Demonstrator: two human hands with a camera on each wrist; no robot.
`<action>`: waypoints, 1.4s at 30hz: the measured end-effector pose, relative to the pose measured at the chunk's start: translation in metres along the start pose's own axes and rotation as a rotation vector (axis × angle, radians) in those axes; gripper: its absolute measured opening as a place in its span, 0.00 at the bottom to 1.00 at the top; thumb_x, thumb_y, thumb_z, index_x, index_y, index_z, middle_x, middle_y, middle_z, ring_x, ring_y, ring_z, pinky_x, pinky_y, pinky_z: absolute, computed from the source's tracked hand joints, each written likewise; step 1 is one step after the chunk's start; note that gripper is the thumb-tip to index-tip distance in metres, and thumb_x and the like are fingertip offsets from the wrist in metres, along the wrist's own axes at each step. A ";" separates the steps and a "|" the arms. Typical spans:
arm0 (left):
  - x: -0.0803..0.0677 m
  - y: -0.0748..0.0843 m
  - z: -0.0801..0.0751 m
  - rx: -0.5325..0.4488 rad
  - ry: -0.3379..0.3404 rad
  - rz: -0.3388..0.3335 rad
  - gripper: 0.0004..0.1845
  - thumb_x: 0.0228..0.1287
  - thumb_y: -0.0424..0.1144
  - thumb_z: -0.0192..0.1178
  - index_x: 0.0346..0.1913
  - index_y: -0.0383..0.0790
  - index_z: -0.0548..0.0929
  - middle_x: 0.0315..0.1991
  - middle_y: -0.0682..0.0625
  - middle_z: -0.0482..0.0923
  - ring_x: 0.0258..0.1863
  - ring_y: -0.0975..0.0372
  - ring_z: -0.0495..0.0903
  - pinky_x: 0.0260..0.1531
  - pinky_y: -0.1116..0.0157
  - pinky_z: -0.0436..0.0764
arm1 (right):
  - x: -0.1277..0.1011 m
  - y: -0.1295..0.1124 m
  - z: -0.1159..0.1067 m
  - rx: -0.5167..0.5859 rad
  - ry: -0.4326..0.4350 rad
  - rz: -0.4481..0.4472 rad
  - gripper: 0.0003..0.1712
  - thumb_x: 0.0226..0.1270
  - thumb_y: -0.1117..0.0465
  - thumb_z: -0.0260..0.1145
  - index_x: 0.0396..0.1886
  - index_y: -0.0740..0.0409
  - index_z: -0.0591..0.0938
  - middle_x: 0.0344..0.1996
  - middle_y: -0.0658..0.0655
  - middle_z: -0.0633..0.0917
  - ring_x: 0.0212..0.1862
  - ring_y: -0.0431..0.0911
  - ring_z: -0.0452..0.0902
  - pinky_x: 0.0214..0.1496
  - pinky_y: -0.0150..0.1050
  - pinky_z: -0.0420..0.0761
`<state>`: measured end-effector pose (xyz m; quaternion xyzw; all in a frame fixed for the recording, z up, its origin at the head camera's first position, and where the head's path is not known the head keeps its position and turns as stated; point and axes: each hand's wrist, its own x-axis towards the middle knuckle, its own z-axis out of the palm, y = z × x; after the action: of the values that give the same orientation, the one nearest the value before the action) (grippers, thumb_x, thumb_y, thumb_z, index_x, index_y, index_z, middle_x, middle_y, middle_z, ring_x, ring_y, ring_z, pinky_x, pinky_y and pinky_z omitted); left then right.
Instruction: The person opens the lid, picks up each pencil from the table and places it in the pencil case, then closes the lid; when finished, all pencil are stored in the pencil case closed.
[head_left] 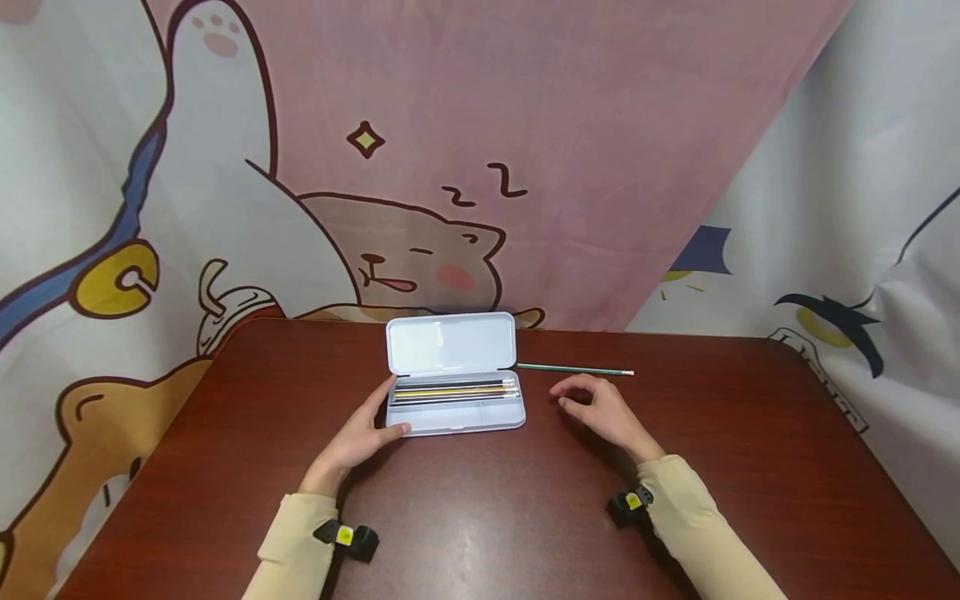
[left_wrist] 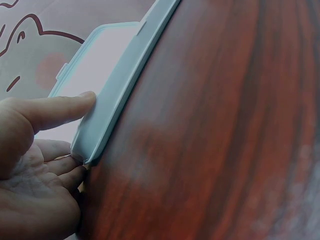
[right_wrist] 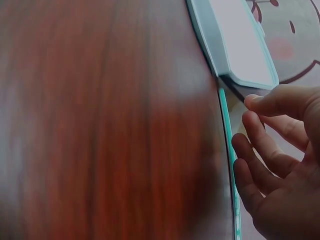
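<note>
A pale, flat pencil case (head_left: 442, 417) lies on the table with its lid (head_left: 452, 344) raised at the back. Several pencils (head_left: 453, 392), dark, yellow and striped, lie side by side in its rear compartment. My left hand (head_left: 358, 435) holds the case's left end, with the thumb (left_wrist: 75, 107) on the front side and the fingers round the end. Right of the case, my right hand (head_left: 603, 412) hovers over the table, fingers loosely bent and holding nothing. Just beyond its fingertips lies a green pencil (head_left: 577, 368), seen along its length in the right wrist view.
The dark reddish-brown wooden table (head_left: 487, 517) stretches to both sides and towards me. Behind its far edge hangs a cloth (head_left: 615, 150) with cartoon animals. A small black camera (head_left: 363, 543) sits on the left wrist and another camera (head_left: 624, 508) on the right.
</note>
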<state>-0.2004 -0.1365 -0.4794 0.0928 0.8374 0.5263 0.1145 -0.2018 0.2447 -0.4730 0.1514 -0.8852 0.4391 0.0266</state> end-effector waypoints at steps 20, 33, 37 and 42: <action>0.000 -0.002 0.000 -0.006 -0.005 0.012 0.46 0.59 0.32 0.66 0.76 0.36 0.51 0.73 0.35 0.50 0.72 0.44 0.48 0.67 0.43 0.45 | -0.009 0.033 -0.045 -0.105 0.111 0.111 0.21 0.65 0.67 0.64 0.58 0.62 0.79 0.56 0.65 0.79 0.59 0.60 0.70 0.57 0.58 0.67; 0.000 -0.003 0.001 0.003 -0.002 -0.015 0.46 0.59 0.32 0.65 0.76 0.37 0.50 0.74 0.35 0.50 0.72 0.45 0.47 0.67 0.42 0.45 | -0.012 0.052 -0.066 -0.088 0.097 0.126 0.23 0.68 0.67 0.62 0.62 0.68 0.74 0.55 0.70 0.77 0.49 0.59 0.71 0.45 0.49 0.70; 0.000 -0.003 0.001 0.004 -0.003 -0.017 0.46 0.59 0.32 0.65 0.76 0.38 0.50 0.74 0.36 0.50 0.72 0.45 0.48 0.67 0.43 0.45 | -0.012 0.059 -0.069 -0.106 0.046 0.111 0.24 0.66 0.66 0.64 0.60 0.69 0.74 0.56 0.72 0.74 0.56 0.63 0.68 0.54 0.57 0.69; 0.000 -0.002 0.001 0.007 -0.007 -0.010 0.46 0.59 0.32 0.65 0.76 0.37 0.51 0.73 0.35 0.50 0.72 0.45 0.48 0.67 0.43 0.46 | -0.011 0.063 -0.071 -0.124 0.032 0.064 0.23 0.63 0.67 0.67 0.57 0.69 0.77 0.55 0.71 0.74 0.56 0.64 0.67 0.54 0.59 0.68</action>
<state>-0.2005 -0.1368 -0.4815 0.0909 0.8394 0.5223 0.1199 -0.2162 0.3387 -0.4804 0.1141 -0.9146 0.3863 0.0358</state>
